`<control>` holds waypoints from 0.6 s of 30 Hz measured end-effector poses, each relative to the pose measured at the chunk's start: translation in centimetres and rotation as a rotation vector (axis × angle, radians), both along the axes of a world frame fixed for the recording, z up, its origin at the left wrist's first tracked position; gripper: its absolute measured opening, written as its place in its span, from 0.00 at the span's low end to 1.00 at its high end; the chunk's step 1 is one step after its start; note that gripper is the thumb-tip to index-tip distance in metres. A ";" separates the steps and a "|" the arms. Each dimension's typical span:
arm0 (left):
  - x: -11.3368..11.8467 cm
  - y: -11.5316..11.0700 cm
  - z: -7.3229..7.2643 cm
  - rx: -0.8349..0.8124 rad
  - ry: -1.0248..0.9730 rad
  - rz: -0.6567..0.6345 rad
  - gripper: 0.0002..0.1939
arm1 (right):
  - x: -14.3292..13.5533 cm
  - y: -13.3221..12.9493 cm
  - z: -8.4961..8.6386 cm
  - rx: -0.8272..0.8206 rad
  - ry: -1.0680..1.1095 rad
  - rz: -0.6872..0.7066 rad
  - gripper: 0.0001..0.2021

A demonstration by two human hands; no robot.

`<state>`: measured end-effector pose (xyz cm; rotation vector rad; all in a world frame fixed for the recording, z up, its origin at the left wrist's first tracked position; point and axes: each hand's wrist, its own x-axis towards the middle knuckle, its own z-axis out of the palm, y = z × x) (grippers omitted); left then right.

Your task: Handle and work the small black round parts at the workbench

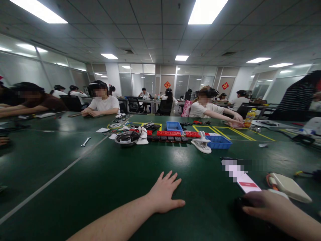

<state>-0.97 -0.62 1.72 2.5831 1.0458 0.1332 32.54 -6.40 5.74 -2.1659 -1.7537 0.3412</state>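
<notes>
Left hand (165,194), spread wide, lies palm-down on the tabletop (100,177), apparently for support; right hand (272,205) curls over a dark object (238,205), grip indistinguishable.

Beyond the left hand (166,193) lie red strips (168,133) and a blue tray (175,129); ahead and left of that hand, a grey bowl (125,144), then a wrench (86,142). Well beyond the right hand (269,205) stands a yellow bottle (249,118).

Toward the near edge of the tabletop (100,174), your left hand (165,194) rests palm-down, fingers (176,183) spread; your right hand (268,205) curls over a blurred dark object (240,205) beside a phone (248,183).
</notes>
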 end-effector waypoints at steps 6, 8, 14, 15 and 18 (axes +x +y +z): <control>-0.2 0.0 0.0 -0.009 -0.059 -0.013 0.42 | -10.4 -2.2 1.6 -0.162 -0.204 0.325 0.11; -0.4 -0.1 -0.1 -0.007 -0.108 -0.039 0.44 | -13.2 -2.3 1.8 -0.113 -0.204 0.419 0.09; -1.0 0.6 -0.5 0.082 -0.258 -0.003 0.46 | -18.7 0.8 1.6 0.008 -0.246 0.458 0.10; -1.0 0.8 -0.6 0.102 -0.263 0.050 0.44 | -19.2 1.6 1.6 0.016 -0.240 0.443 0.11; -1.1 1.3 -0.7 0.145 -0.252 0.220 0.30 | -20.5 3.7 1.4 0.035 -0.228 0.405 0.12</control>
